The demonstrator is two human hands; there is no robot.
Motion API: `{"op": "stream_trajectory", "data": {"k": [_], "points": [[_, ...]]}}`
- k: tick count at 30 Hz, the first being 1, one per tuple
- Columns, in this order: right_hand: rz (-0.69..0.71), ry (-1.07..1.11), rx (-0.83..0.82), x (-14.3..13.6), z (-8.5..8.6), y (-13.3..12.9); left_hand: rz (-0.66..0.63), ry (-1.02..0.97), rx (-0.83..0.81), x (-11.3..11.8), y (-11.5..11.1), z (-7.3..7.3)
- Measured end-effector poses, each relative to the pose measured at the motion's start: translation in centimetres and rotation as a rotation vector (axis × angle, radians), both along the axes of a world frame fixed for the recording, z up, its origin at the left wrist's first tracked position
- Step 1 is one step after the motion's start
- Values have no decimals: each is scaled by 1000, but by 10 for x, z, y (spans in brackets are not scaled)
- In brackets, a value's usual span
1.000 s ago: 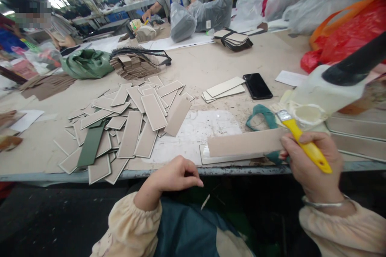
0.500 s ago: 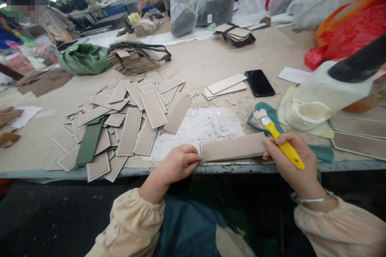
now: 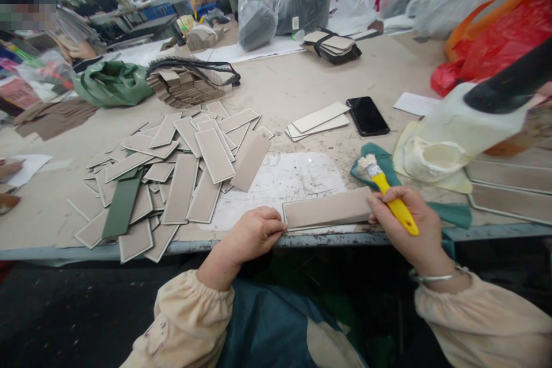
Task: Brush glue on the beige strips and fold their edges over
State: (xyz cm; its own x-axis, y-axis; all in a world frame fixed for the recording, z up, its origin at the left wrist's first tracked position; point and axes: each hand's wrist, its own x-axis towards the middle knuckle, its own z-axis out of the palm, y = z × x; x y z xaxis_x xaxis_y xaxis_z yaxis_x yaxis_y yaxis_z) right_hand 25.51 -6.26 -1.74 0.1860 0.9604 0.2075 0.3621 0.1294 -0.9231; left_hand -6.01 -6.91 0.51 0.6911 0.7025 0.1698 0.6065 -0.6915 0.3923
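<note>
A long beige strip (image 3: 325, 207) with a pale edge lies along the table's front edge. My left hand (image 3: 252, 236) is closed, its fingertips pinching the strip's left corner. At the opposite end, the thumb and finger of my right hand (image 3: 422, 236) grip the strip, and its right end is slightly raised. That same hand holds a paintbrush (image 3: 383, 184) with a yellow handle, bristles pointing up and away. Just behind the bristles is a teal cloth (image 3: 386, 158). To the left spreads a loose heap of similar beige pieces (image 3: 179, 187), with a green strip (image 3: 123, 207) among them.
A whitish plastic jug (image 3: 466, 132) with a cut opening lies tilted at the right, near more long strips (image 3: 513, 201). Behind the work are a black phone (image 3: 368, 115), pale strips (image 3: 321, 117) and a tied bundle (image 3: 190, 85). Co-workers sit across and left.
The view has shifted slightly, moving everything a little left. My right hand, with the brush, has come slightly closer to my left hand. Both hands keep their hold on the strip.
</note>
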Motion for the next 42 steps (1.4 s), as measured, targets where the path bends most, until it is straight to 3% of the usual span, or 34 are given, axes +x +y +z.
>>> {"op": "stream_trajectory", "data": {"k": [16, 42], "points": [[0, -349, 112, 6, -5, -1, 4, 28, 3, 1, 0, 1], [18, -510, 204, 4, -2, 0, 18, 4, 25, 2, 0, 1]]}}
